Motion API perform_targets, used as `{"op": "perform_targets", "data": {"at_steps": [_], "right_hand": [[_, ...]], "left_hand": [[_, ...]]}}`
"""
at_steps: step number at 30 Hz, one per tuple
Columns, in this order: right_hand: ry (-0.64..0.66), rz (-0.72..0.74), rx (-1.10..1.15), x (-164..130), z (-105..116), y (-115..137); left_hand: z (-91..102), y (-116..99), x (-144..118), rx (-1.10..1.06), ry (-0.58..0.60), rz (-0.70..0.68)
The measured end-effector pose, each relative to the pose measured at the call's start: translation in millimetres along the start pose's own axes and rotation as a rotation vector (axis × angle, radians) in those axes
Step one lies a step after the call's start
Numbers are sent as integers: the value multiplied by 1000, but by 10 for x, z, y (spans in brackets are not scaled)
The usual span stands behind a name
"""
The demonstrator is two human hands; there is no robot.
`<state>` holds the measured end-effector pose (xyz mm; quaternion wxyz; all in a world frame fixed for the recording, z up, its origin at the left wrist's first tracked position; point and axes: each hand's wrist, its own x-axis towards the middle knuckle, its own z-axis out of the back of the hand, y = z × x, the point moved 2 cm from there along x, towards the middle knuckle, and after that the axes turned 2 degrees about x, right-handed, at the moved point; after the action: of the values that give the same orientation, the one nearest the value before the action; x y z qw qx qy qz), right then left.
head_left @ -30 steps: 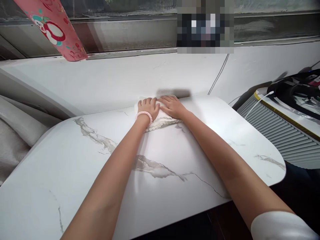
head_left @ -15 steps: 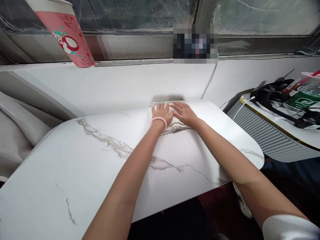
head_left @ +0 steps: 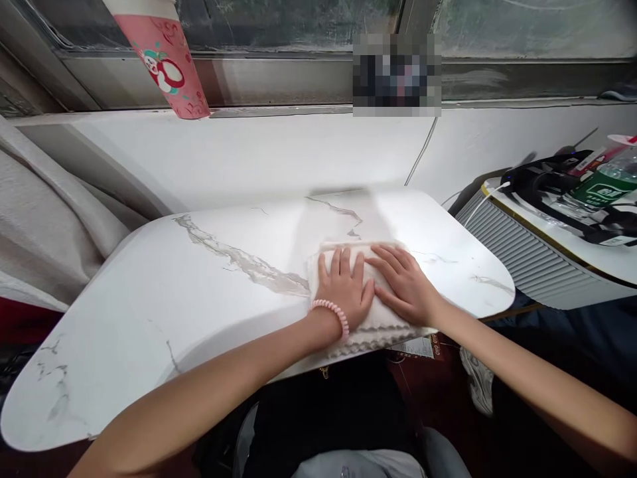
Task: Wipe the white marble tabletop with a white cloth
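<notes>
A folded cream cloth (head_left: 383,317) with a wavy edge lies flat at the near edge of the white marble-patterned table (head_left: 239,232). My left hand (head_left: 344,285), with a pink coiled band at the wrist, rests palm down on the cloth's left part, fingers stretched out. Flat on its right part lies my right hand (head_left: 405,282), fingers spread and pointing up and left. The two hands are close together, the thumbs toward each other. What is under the palms is hidden.
A pink paper cup (head_left: 166,66) stands on the window ledge at upper left. To the right, a ribbed white cabinet (head_left: 522,255) carries a green-labelled bottle (head_left: 604,186) and black gear. A grey-beige curtain (head_left: 44,206) hangs at left. A white shoe (head_left: 478,378) shows below.
Both hands have drawn the cloth from the table's far edge, by the wall, to its near edge, slightly rightward. The camera view has shifted a little.
</notes>
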<state>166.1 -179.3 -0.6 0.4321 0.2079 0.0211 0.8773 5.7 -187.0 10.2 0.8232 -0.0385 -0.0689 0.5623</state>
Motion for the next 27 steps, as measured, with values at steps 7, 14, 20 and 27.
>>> {"op": "perform_targets", "data": {"at_steps": [7,14,20,27], "right_hand": [[26,11,31,-158,87,83],[105,7,62,-467,337,-122],[96,-72,77,-748,511,-496],[90,-97,56,-651,495,-576]], "left_hand": [[40,-125,-164,-18,9,12],[-12,-488,-185,-160,90,-7],[-71,-922,-6,-304,164,-103],[-81,-862,162,-282,143,-153]]}}
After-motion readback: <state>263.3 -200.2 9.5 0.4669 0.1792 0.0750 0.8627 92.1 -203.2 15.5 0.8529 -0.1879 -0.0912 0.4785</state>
